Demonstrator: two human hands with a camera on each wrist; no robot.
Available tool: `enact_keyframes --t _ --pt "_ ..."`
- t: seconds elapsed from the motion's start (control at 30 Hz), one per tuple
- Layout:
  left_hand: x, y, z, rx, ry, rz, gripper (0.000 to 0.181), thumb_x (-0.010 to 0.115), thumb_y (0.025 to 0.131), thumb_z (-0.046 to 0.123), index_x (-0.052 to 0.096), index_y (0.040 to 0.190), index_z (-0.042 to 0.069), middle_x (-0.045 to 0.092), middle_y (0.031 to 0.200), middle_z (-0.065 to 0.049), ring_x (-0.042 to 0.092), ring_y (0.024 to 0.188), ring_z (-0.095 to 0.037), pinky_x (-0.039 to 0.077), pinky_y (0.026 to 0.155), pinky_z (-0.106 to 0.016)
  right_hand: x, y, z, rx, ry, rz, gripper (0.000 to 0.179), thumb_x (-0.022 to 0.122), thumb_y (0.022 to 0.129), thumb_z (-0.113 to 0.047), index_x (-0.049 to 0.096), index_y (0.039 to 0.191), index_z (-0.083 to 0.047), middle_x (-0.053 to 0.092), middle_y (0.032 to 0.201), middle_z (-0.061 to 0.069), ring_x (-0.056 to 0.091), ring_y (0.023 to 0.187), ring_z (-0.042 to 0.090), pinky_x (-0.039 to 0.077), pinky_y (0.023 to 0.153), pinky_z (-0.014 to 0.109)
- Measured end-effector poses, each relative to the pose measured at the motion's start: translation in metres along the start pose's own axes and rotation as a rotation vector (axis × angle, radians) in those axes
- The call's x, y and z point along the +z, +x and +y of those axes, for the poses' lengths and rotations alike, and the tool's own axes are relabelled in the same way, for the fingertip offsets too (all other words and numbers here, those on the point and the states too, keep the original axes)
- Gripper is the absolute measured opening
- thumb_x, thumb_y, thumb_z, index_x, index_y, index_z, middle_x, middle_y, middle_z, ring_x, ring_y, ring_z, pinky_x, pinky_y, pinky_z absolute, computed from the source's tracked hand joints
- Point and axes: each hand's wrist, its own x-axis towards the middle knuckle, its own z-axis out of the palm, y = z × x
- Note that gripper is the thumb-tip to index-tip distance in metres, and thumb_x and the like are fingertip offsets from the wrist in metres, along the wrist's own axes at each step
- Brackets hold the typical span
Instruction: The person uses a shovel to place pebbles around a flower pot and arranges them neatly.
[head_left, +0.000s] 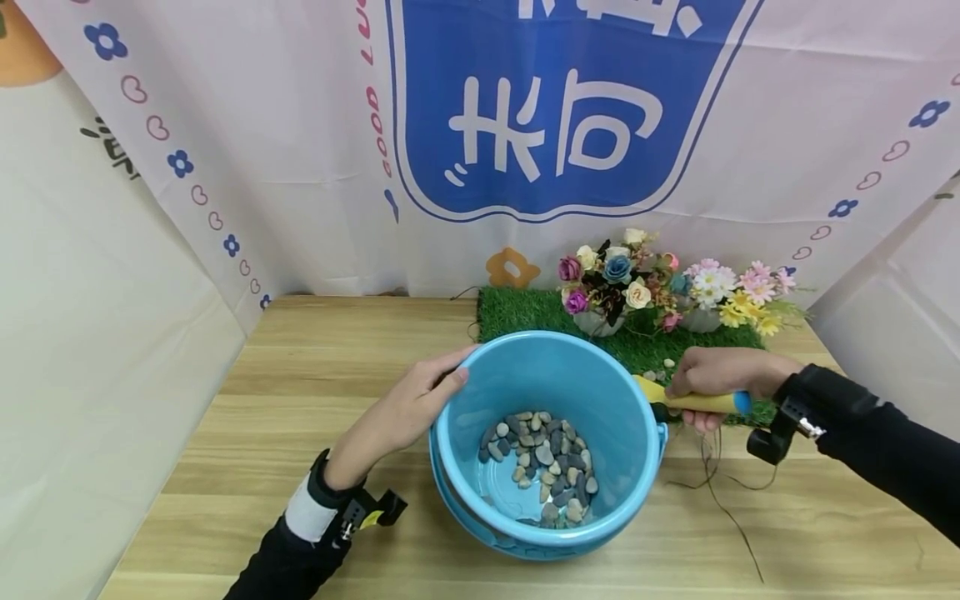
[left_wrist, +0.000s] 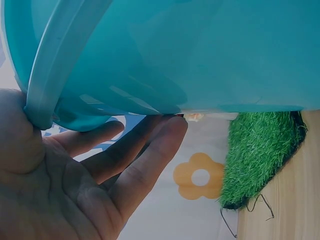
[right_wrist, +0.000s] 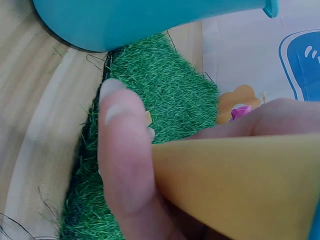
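Observation:
A light blue bucket (head_left: 555,375) stands on the wooden table, with many grey and tan pebbles (head_left: 551,458) on its bottom. My left hand (head_left: 408,404) holds the bucket's left rim, thumb at the top edge and fingers along the outside wall, as the left wrist view also shows. To the right of the bucket, my right hand (head_left: 716,375) grips a yellow-handled tool (head_left: 705,403) with a blue end. Its yellow front part points at the bucket's right side, over the edge of the turf. What kind of tool it is cannot be told.
Behind the bucket lies a green artificial turf mat (head_left: 517,312), with several small pale stones (head_left: 660,373) on it. Two pots of artificial flowers (head_left: 618,279) stand along its back. Loose dark threads (head_left: 720,492) lie on the table (head_left: 330,367) at right. A printed cloth (head_left: 315,225) hangs behind.

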Motion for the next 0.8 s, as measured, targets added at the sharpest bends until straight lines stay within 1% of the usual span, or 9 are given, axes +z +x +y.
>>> enact_keyframes --t 0.2,0.37,0.67,0.8 --pt "0.0 -0.001 0.0 -0.003 -0.005 -0.004 0.04 0.035 0.101 0.01 0.036 0.14 0.001 0.052 0.125 -0.021 0.065 0.084 -0.027 0.056 0.064 -0.036 -0.002 -0.001 -0.003 -0.002 -0.018 -0.024 0.029 0.048 0.095 -0.017 0.063 0.086 0.006 0.061 0.069 0.016 0.056 0.049 0.015 0.053 0.049 0.027" --pt "0.0 0.0 0.0 -0.003 -0.003 -0.002 0.04 0.034 0.101 0.01 0.036 0.139 0.0 0.052 0.124 -0.021 0.065 0.083 -0.026 0.056 0.064 -0.033 -0.002 -0.004 -0.005 -0.001 -0.046 -0.03 0.028 0.048 0.095 -0.016 0.063 0.086 0.006 0.061 0.069 0.016 0.057 0.05 0.015 0.053 0.049 0.027" --pt "0.0 -0.001 0.002 -0.013 -0.01 -0.003 0.04 0.035 0.101 0.01 0.035 0.139 0.0 0.052 0.124 -0.021 0.065 0.083 -0.027 0.056 0.065 -0.035 -0.003 -0.016 -0.01 0.02 -0.051 -0.049 0.028 0.047 0.095 -0.015 0.062 0.085 0.006 0.06 0.069 0.016 0.055 0.048 0.015 0.052 0.046 0.025" --pt "0.0 -0.001 0.002 -0.017 -0.01 -0.003 0.04 0.035 0.101 0.011 0.035 0.139 0.0 0.052 0.125 -0.021 0.065 0.084 -0.027 0.056 0.065 -0.036 -0.004 -0.023 -0.01 -0.004 -0.061 -0.075 0.03 0.047 0.096 -0.017 0.062 0.084 0.006 0.06 0.068 0.014 0.055 0.049 0.015 0.052 0.047 0.025"
